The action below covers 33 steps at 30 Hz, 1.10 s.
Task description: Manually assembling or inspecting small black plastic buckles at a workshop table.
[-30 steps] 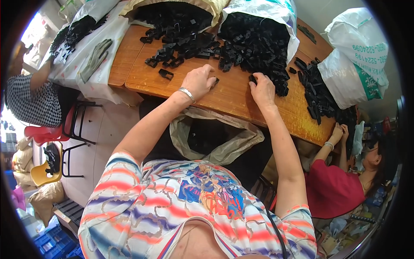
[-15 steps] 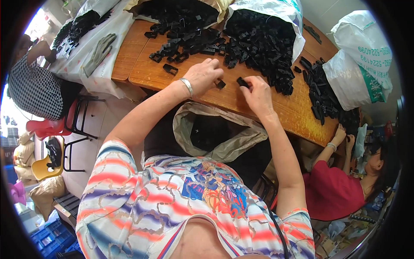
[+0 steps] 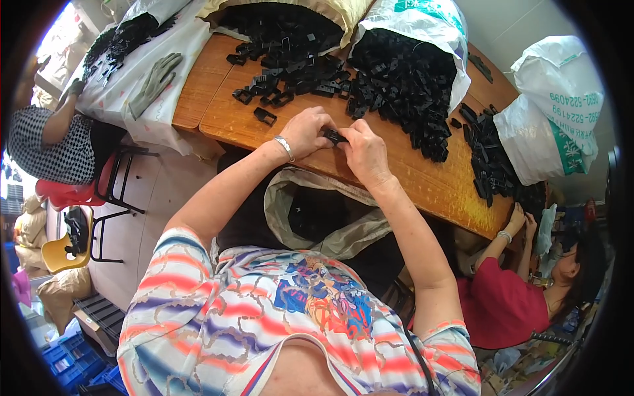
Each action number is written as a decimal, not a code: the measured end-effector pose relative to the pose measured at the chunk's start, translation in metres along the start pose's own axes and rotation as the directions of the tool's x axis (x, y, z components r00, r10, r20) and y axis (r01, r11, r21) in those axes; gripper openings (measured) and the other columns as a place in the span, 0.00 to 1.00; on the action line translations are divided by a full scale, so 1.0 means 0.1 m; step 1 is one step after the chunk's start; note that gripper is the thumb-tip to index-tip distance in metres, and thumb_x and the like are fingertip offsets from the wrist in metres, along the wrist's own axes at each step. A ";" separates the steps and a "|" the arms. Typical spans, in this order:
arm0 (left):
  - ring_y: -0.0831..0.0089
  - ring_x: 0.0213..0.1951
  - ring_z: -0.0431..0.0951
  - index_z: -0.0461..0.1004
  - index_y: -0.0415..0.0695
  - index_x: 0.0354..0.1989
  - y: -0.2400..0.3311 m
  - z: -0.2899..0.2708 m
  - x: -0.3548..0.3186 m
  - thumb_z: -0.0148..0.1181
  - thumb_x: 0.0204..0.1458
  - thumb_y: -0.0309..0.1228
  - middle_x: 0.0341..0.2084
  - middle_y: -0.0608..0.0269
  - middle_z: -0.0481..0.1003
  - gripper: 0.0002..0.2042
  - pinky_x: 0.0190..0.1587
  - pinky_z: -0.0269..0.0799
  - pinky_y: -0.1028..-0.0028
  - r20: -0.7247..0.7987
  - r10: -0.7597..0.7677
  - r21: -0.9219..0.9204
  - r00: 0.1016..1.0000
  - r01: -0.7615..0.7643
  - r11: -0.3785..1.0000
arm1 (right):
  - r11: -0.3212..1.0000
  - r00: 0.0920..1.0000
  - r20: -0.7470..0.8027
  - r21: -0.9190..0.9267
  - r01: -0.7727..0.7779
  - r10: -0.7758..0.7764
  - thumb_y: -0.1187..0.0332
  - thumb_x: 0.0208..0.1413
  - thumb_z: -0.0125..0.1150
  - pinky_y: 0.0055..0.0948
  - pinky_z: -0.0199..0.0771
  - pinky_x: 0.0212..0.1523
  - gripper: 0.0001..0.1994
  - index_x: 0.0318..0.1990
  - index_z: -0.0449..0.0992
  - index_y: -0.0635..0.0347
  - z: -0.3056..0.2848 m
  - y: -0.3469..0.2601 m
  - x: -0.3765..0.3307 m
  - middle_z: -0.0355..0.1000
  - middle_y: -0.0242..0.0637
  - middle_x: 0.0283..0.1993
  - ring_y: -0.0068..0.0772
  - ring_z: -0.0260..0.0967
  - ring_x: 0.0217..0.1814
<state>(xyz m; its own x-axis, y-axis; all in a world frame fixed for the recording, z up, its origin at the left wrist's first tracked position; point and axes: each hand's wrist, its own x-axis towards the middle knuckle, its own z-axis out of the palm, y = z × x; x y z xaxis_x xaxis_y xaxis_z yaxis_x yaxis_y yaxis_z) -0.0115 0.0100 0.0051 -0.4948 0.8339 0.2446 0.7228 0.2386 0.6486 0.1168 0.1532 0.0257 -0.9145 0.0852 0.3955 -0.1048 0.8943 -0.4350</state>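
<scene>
Over the near edge of the wooden table, my left hand (image 3: 307, 135) and my right hand (image 3: 366, 155) meet, fingers closed around small black plastic buckle-like pieces (image 3: 335, 136). The pieces touch between my fingertips; my fingers partly hide them, and I cannot tell whether they are joined. Just beyond my left hand lies a single black frame-shaped piece (image 3: 265, 117). Farther back, a loose heap of such frame-shaped pieces (image 3: 297, 76) spreads out, and a denser heap of black pieces (image 3: 403, 82) lies beyond my right hand.
An open brown sack (image 3: 274, 201) sits at my lap below the table (image 3: 429, 175). Paper and white sacks (image 3: 449, 16) stand behind the heaps. At right, a person in red (image 3: 505, 303) handles black parts near a white bag (image 3: 558, 99). Another person (image 3: 53, 142) sits left, near a grey glove (image 3: 155, 86).
My hands have come together, bringing the black pieces that were held apart into contact. The right hand moved left; the view has shifted slightly.
</scene>
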 end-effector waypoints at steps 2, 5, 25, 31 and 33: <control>0.56 0.43 0.74 0.80 0.43 0.34 0.00 -0.01 -0.01 0.70 0.40 0.30 0.35 0.56 0.75 0.12 0.48 0.72 0.63 0.018 -0.024 -0.007 1.000 0.025 1.000 | 0.999 1.000 -0.002 -0.032 -0.012 0.012 0.77 0.47 0.66 0.41 0.76 0.36 0.10 0.39 0.79 0.61 0.05 -0.03 -0.02 0.70 0.42 0.37 0.49 0.74 0.36; 0.59 0.40 0.75 0.79 0.41 0.35 0.01 -0.01 0.02 0.71 0.40 0.29 0.34 0.57 0.74 0.13 0.44 0.73 0.66 0.028 -0.033 0.015 0.999 0.033 0.999 | 0.998 1.000 -0.006 -0.058 0.008 -0.008 0.75 0.49 0.65 0.41 0.76 0.35 0.11 0.42 0.79 0.61 0.06 0.01 -0.04 0.70 0.42 0.37 0.50 0.74 0.35; 0.56 0.47 0.71 0.76 0.43 0.41 -0.42 -0.68 -0.68 0.68 0.43 0.28 0.42 0.57 0.72 0.15 0.50 0.70 0.63 -0.388 0.085 0.393 0.918 0.082 0.916 | 0.994 0.989 0.133 0.089 0.058 -0.070 0.71 0.47 0.68 0.39 0.77 0.35 0.10 0.39 0.79 0.58 -0.01 -0.36 -0.80 0.73 0.41 0.36 0.48 0.75 0.35; 0.56 0.43 0.73 0.75 0.43 0.37 -0.36 -0.56 -0.55 0.69 0.44 0.30 0.36 0.57 0.73 0.12 0.48 0.71 0.64 -0.298 -0.003 0.293 0.955 0.094 0.952 | 0.999 0.992 -0.118 0.024 -0.040 0.042 0.73 0.51 0.63 0.39 0.75 0.36 0.05 0.36 0.80 0.59 -0.14 0.18 -0.11 0.75 0.42 0.34 0.49 0.75 0.36; 0.56 0.42 0.73 0.75 0.42 0.35 -0.33 -0.39 -0.47 0.69 0.44 0.31 0.34 0.56 0.73 0.12 0.47 0.71 0.64 -0.290 0.033 0.253 0.957 0.043 0.967 | 0.997 0.981 -0.177 -0.010 -0.078 0.075 0.74 0.52 0.62 0.40 0.76 0.36 0.06 0.37 0.80 0.59 -0.11 0.32 0.10 0.74 0.42 0.37 0.49 0.75 0.37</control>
<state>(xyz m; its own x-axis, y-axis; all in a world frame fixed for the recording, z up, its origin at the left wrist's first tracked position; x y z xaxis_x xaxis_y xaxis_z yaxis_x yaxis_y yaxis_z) -0.0311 -0.0562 0.0009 -0.5890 0.6615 0.4642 0.7993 0.3923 0.4552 0.1088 0.1876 0.0242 -0.8361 0.2281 0.4989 -0.0295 0.8894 -0.4561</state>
